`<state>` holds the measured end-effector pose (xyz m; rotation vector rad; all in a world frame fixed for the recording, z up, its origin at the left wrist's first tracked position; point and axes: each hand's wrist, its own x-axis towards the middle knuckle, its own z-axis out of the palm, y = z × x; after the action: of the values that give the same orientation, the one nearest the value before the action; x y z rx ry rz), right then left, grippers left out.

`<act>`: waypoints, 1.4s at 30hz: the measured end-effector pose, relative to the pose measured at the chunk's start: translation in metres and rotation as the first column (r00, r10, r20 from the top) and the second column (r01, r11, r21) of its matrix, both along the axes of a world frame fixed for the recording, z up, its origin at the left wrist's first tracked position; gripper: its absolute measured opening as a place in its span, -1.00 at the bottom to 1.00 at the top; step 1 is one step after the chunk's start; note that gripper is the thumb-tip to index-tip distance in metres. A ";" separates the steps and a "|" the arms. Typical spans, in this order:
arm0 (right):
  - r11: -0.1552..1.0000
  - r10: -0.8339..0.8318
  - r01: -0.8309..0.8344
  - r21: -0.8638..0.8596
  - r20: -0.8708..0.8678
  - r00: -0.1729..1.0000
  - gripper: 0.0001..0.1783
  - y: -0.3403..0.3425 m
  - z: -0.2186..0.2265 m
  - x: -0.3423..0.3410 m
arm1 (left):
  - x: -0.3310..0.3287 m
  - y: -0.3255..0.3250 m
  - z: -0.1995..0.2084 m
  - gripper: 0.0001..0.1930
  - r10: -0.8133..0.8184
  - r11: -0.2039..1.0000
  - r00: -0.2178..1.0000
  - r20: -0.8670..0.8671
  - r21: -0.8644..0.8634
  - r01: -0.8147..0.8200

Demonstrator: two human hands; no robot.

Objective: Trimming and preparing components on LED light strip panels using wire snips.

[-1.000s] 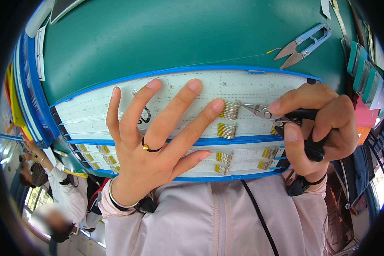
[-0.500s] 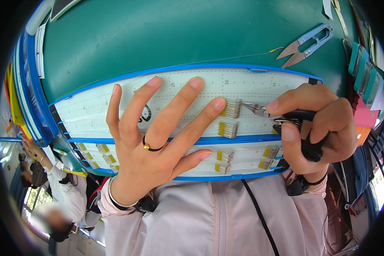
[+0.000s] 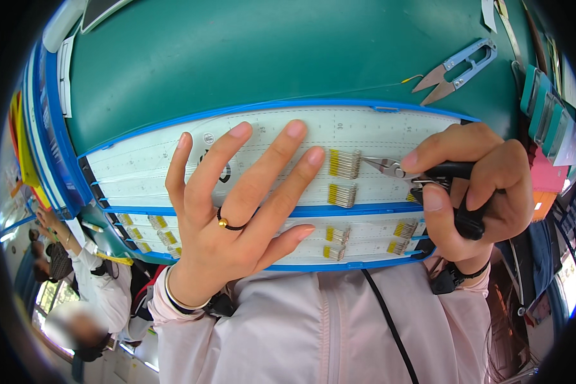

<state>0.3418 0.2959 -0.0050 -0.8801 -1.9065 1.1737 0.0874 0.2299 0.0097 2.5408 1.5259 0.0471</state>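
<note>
My left hand (image 3: 237, 203) lies with its fingers spread over the white, ruled panel of an open blue-edged fishing leader case (image 3: 390, 125). Its index fingertip is just left of an upper row of small metal hooks with yellow-wrapped shanks (image 3: 344, 164). A second, shorter row of hooks (image 3: 342, 195) sits below it. In my right hand (image 3: 493, 173) are small black-handled pliers (image 3: 385, 168), fingers and thumb wrapped round the grips. The plier tips point left, close to the upper row's right end; whether they touch a hook I cannot tell. More hook rows (image 3: 336, 243) fill the nearer panel.
Blue-handled thread snips (image 3: 457, 72) lie on the green tabletop (image 3: 237, 51) beyond the case, beside a thin line with a yellow end. Teal-edged clear boxes (image 3: 544, 105) stand at right. Blue cases (image 3: 51, 128) are stacked at left. Another person's hand (image 3: 51, 224) is farther left.
My left hand has shifted slightly, its index fingertip drawing back left from the upper hook row. The right hand and pliers have hardly moved.
</note>
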 end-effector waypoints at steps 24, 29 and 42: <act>0.994 -0.033 0.036 -0.099 0.032 0.999 -0.66 0.000 0.006 -0.003 | 0.003 0.001 0.000 -0.37 0.027 0.998 0.999 -0.022 -0.052 -0.028; 0.997 -0.041 0.045 -0.061 0.070 0.997 -0.68 -0.001 0.008 0.000 | 0.003 0.002 -0.001 -0.36 0.021 0.998 0.999 -0.034 -0.058 -0.023; 0.998 -0.044 0.046 -0.033 0.074 0.996 -0.69 0.000 0.008 0.000 | 0.003 0.001 -0.001 -0.37 0.014 0.999 0.999 -0.051 -0.048 -0.016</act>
<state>0.3421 0.2958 0.0027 -0.9921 -1.9192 1.1656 0.0904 0.2310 0.0086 2.5111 1.5446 -0.0519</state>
